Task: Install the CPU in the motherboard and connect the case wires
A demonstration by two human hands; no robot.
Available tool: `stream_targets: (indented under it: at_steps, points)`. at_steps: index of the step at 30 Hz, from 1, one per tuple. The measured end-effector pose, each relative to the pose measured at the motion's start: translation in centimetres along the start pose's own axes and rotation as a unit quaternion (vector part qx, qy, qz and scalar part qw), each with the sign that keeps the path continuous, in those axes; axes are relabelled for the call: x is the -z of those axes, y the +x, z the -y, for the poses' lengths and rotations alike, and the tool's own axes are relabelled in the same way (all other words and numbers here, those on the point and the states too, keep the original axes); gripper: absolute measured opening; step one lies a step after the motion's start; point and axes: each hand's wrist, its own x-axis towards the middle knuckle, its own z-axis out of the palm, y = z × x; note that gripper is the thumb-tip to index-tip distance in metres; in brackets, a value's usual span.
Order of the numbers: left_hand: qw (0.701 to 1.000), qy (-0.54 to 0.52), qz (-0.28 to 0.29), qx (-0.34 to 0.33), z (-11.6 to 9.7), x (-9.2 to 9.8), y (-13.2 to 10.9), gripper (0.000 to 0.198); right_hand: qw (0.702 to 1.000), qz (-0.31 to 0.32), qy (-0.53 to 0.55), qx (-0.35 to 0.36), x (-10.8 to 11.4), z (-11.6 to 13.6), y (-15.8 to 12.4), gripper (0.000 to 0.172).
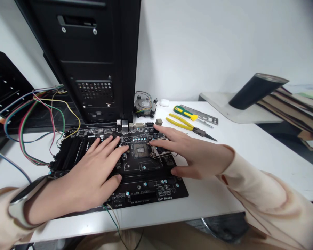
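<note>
A black motherboard (pixel 156 189) lies flat on the white table. My left hand (pixel 96 173) rests on its left half with the fingers spread, thumb near the board's middle. Just right of those fingertips is the bare CPU socket (pixel 141 150). Over the board's right edge reaches my right hand (pixel 187 149), fingers apart, at the raised metal socket frame (pixel 161 148). Its index finger touches near the rear ports, and its thumb lies by the right edge. Neither hand is closed around anything. Part of the socket frame is hidden under the right fingers.
A tall black computer case (pixel 104 69) stands behind the board, with coloured wires (pixel 28 139) at the left. Beyond lie a CPU fan (pixel 144 104), yellow-handled pliers (pixel 181 121), a green-yellow screwdriver (pixel 185 113) and a metal ruler (pixel 206 116). A monitor stand (pixel 255 91) and stacked folders (pixel 289 107) are right.
</note>
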Motion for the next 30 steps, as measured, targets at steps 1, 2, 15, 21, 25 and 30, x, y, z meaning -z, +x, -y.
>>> stream_targets:
  at_steps: [1,2,15,21,25,30]
  points:
    - [1.000,-0.004,0.000,0.000,0.0,0.0,0.0,0.056,1.000,0.002,0.003,-0.003,0.0,-0.1,0.0,0.078]
    - [1.000,-0.007,0.001,0.000,0.1,0.0,-0.1,0.056,1.000,0.002,0.004,-0.004,-0.1,-0.1,-0.1,0.078]
    - [0.999,-0.030,0.024,0.002,-0.1,0.7,0.1,0.052,1.000,-0.005,-0.009,-0.002,-0.7,-1.1,-0.2,0.085]
    - [1.000,-0.009,0.027,0.004,-0.1,0.4,0.0,0.054,1.000,0.012,-0.004,-0.020,-0.3,-0.6,-0.1,0.084]
    - [1.000,0.002,0.026,0.011,-0.2,0.2,0.1,0.054,1.000,0.009,0.005,-0.015,-0.3,-0.7,-0.1,0.084]
    - [1.000,0.005,0.017,0.012,-0.2,0.1,0.3,0.053,1.000,-0.003,0.008,-0.008,-0.8,-1.3,-0.3,0.085]
